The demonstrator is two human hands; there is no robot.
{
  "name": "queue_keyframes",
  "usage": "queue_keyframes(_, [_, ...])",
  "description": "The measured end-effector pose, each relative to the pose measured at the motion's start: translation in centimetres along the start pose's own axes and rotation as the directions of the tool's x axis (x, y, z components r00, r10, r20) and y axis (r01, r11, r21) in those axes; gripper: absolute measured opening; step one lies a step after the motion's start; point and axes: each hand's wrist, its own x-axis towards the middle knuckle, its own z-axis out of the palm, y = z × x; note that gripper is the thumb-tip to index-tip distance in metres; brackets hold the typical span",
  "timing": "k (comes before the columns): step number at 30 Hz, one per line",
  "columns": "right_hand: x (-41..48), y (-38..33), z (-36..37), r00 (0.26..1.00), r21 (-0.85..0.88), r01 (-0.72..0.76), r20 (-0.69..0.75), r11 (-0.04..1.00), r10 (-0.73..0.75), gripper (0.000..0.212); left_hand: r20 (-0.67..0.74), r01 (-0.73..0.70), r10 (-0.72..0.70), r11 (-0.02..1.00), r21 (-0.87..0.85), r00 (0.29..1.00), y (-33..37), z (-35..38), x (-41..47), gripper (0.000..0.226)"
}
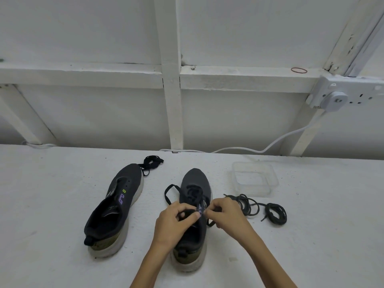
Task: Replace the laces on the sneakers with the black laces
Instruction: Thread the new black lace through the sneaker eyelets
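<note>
Two dark sneakers stand on the white table. The left sneaker (116,206) has bare eyelets and no lace. The right sneaker (194,204) carries a black lace (169,193) threaded through its lower eyelets, with a loop hanging off its left side. My left hand (174,221) pinches the lace at the sneaker's upper eyelets. My right hand (225,213) pinches the lace end just opposite, fingertips almost touching the left hand's. A bundled black lace (151,161) lies beyond the left sneaker's toe. Two loose dark laces (259,208) lie coiled to the right of my right hand.
A clear plastic container (254,179) sits behind the loose laces at the right. A white cable (280,140) runs along the table's back edge up to a wall socket (345,96). White wall beams rise behind the table.
</note>
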Motion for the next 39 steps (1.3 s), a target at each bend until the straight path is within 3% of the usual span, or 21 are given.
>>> queue_keyframes(7, [-0.1, -0.4, 0.3, 0.992, -0.142, 0.105, -0.052, 0.984, -0.113, 0.012, -0.003, 0.003, -0.003, 1.000, 0.021, 1.000, -0.1, 0.1, 0.1, 0.011])
queue_keyframes(10, [-0.4, -0.1, 0.2, 0.987, -0.111, 0.147, -0.053, 0.983, -0.154, 0.011, 0.023, -0.007, 0.007, 1.000, 0.012, 1.000, 0.0, -0.2, 0.0, 0.011])
queue_keyframes(15, [-0.9, 0.1, 0.6, 0.988, -0.107, 0.136, -0.063, 0.985, -0.144, 0.012, 0.102, -0.052, 0.051, 0.999, 0.007, 0.993, -0.3, -1.1, 0.3, 0.025])
queue_keyframes(24, [-0.4, -0.6, 1.7, 0.988, -0.220, 0.057, -0.128, 0.974, -0.087, 0.017, 0.137, -0.142, 0.127, 0.983, 0.113, 0.982, -0.1, -1.4, 1.3, 0.014])
queue_keyframes(29, [-0.9, 0.5, 2.3, 0.971, -0.089, 0.019, -0.235, 0.996, -0.039, 0.012, 0.173, -0.229, 0.189, 0.940, 0.251, 0.966, 0.2, -1.6, 2.0, 0.007])
queue_keyframes(32, [-1.5, 0.4, 2.8, 0.973, 0.108, 0.054, -0.229, 0.993, -0.028, 0.002, 0.226, -0.291, 0.229, 0.909, 0.299, 0.947, 0.3, -1.7, 2.4, 0.010])
queue_keyframes(35, [-2.2, 0.0, 3.0, 0.980, 0.275, 0.041, -0.200, 0.960, 0.016, 0.017, 0.248, -0.319, 0.245, 0.889, 0.329, 0.937, 0.4, -1.7, 2.3, 0.012])
queue_keyframes(39, [-2.6, 0.1, 2.9, 0.979, 0.344, 0.012, -0.196, 0.939, 0.059, 0.017, 0.247, -0.359, 0.284, 0.866, 0.348, 0.926, 0.1, -1.4, 2.0, 0.010])
